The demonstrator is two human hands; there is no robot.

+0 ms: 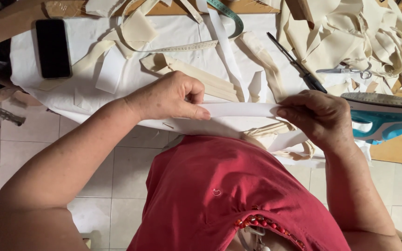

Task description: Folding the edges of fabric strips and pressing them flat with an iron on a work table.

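At the table's near edge, I see the left hand [170, 97] and right hand [315, 118] each pinching an end of a white fabric strip [240, 110]; it looks light, limp and easily creased, best held by its ends; a teal iron [382, 118] sits at three o'clock.

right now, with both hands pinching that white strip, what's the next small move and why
Probably slide the left hand along the white strip toward the right hand, pressing the fold flat. Both hands pinch the strip at its two ends at the table's near edge, and the iron stands beside the right hand.
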